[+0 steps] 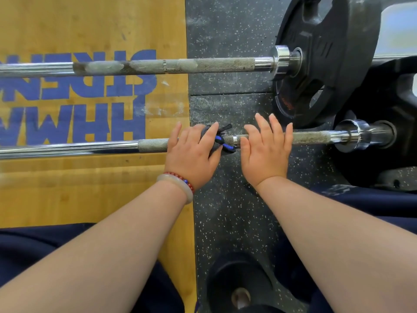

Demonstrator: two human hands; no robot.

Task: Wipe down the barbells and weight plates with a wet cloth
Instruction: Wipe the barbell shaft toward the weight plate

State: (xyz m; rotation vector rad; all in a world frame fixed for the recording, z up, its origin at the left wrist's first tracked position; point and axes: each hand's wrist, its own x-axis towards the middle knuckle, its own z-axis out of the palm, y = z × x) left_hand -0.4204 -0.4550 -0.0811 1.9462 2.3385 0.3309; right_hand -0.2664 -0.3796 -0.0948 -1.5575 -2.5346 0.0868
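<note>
Pressing down with straight, slightly spread fingers, the left hand pins a dark cloth with blue trim onto the near barbell. The cloth is bunched over the knurled section and shows past the fingertips and thumb; it is not clenched. Beside it, the right hand has its fingers straight and spread, laid across the same bar just next to the cloth and holding nothing. On the left wrist sit a pale bangle and a red bead bracelet. The near barbell lies left to right on the floor, with smooth chrome at left, knurling under both hands, and a collar and sleeve at right meeting a black near plate. Parallel and well apart beyond the hands, the far barbell has knurling patched with pale residue, and its right end carries an upright black far plate with grip holes. Between the forearms at the bottom edge is a third plate. The floor is a yellow wooden platform with blue lettering at left, butting against speckled black rubber matting at right. Some navy clothing shows at the lower corners.
</note>
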